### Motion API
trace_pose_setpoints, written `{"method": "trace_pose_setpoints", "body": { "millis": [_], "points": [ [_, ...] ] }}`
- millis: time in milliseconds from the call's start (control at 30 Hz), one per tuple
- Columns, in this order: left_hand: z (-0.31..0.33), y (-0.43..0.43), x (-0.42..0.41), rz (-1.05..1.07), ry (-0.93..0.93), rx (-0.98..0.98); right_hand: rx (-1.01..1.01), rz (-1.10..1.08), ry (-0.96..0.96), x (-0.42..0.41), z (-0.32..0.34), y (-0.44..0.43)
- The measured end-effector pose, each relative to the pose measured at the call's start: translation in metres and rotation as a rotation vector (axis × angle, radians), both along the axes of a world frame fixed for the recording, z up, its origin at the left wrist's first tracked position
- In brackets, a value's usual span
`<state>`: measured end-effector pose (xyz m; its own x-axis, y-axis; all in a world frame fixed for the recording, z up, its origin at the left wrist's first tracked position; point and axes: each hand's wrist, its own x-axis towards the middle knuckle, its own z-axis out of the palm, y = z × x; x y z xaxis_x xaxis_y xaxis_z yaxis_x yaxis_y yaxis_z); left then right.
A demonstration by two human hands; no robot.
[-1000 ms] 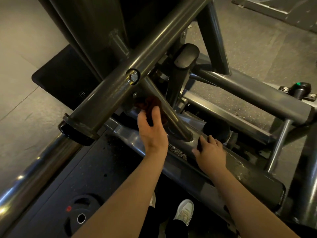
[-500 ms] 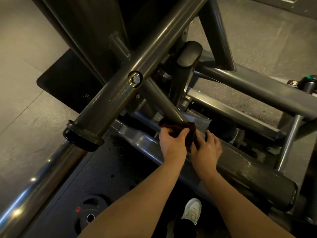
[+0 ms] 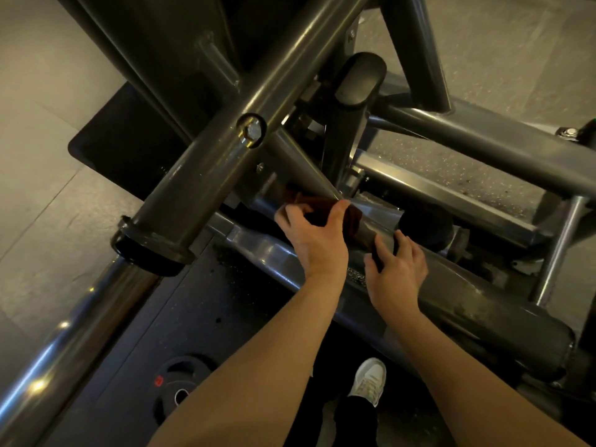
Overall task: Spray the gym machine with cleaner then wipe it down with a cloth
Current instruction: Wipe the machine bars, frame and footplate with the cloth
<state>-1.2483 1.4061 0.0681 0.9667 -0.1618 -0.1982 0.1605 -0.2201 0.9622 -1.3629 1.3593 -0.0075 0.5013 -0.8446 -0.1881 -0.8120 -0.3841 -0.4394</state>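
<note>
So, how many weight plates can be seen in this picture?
1. A black round weight plate lies on the dark floor mat at lower left; more may be hidden behind the grey metal frame.

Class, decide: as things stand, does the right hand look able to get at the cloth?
Probably yes. The right hand lies just beside the cloth that the left hand grips, with nothing between them.

I've got the dark maroon cloth bunched round a slanting grey tube, low in the gym machine frame.
</note>
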Motion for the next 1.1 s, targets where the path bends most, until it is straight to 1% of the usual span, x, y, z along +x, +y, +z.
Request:
{"method": "trace_pose_setpoints", "body": {
  "millis": [67,133,233,300,367,433,467,533,633,733,833,900,1000,1100],
  "points": [
    [-0.017,0.003,-0.013,-0.064,0.068,0.056,-0.009,0.012,-0.003,-0.002,-0.002,0.0],
    [-0.032,0.008,-0.024,-0.158,0.096,0.121,-0.007,0.038,0.014,-0.004,-0.004,-0.002],
    [-0.044,0.021,-0.02,-0.34,0.055,0.197,-0.007,0.079,0.029,-0.008,-0.002,-0.004],
    [-0.047,0.035,0.0,-0.434,-0.022,0.311,0.01,0.093,0.043,-0.009,0.001,-0.004],
    [-0.051,0.051,0.032,-0.366,-0.124,0.428,0.021,0.095,0.04,-0.008,0.004,-0.004],
    [-0.056,0.059,0.069,-0.249,-0.306,0.549,0.038,0.082,0.035,-0.008,0.005,-0.004],
    [-0.06,0.06,0.083,-0.235,-0.397,0.599,0.043,0.078,0.032,-0.008,0.005,-0.003],
    [-0.066,0.055,0.099,-0.3,-0.484,0.667,0.046,0.075,0.025,-0.008,0.004,-0.002],
    [-0.077,0.054,0.085,-0.531,-0.517,0.702,0.047,0.081,0.026,-0.008,0.005,-0.002],
    [-0.086,0.07,0.058,-0.752,-0.564,0.662,0.053,0.086,0.037,-0.008,0.007,-0.002],
    [-0.089,0.078,0.06,-0.847,-0.608,0.64,0.057,0.086,0.055,-0.006,0.009,-0.001],
    [-0.09,0.078,0.074,-0.843,-0.595,0.684,0.054,0.098,0.06,-0.006,0.009,0.0],
    [-0.086,0.076,0.101,-0.681,-0.538,0.736,0.056,0.088,0.06,-0.004,0.008,0.002],
    [-0.085,0.074,0.122,-0.533,-0.549,0.708,0.09,0.055,0.058,-0.001,0.009,0.004]
  ]
}}
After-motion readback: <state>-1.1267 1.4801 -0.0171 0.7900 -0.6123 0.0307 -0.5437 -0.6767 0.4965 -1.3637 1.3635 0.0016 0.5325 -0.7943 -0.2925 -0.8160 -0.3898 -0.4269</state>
